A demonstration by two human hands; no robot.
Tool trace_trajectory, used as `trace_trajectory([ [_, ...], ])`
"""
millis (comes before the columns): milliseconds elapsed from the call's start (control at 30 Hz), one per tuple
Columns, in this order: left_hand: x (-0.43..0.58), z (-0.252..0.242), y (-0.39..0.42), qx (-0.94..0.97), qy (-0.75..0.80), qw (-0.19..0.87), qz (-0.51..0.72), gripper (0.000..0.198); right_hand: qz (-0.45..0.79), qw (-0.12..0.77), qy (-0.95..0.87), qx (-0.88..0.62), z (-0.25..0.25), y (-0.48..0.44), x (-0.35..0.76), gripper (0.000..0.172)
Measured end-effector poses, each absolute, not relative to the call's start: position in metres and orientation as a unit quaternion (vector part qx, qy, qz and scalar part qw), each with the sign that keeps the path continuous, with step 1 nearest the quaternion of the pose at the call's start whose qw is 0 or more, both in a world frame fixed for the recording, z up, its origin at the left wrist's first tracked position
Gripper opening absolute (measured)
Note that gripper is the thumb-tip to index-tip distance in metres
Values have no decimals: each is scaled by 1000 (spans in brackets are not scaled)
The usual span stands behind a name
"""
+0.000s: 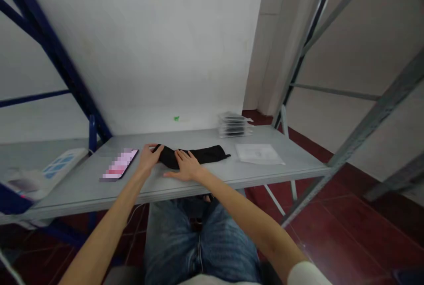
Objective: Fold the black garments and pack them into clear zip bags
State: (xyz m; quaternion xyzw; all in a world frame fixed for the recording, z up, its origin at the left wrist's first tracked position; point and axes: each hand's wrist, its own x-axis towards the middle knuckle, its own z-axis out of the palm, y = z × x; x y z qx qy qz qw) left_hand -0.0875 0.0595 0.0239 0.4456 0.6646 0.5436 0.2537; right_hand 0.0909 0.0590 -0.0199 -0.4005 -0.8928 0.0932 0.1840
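Observation:
A long black cloth (pixel 205 154) lies flat on the grey table (pixel 198 179) in front of me. My left hand (pixel 149 157) rests at the cloth's left end, its fingers curled onto the fabric. Just to the right, my right hand (pixel 186 166) lies flat on the cloth with its fingers spread and stretched out. The cloth's right end reaches past both hands towards the middle of the table.
A phone (pixel 119 164) lies left of my hands. A white device with blue keys (pixel 49 171) sits at the far left. A clear flat packet (pixel 258 153) and a stack of packets (pixel 234 124) lie to the right. Blue and grey rack posts flank the table.

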Motion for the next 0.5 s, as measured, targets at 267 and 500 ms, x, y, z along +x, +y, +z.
trace_trajectory([
  [267,-64,53,72,549,704,112,437,36,72,201,-893,-397,-13,53,76,114],
  [500,-16,70,67,664,696,-44,271,39,69,186,-892,-406,19,65,164,123],
])
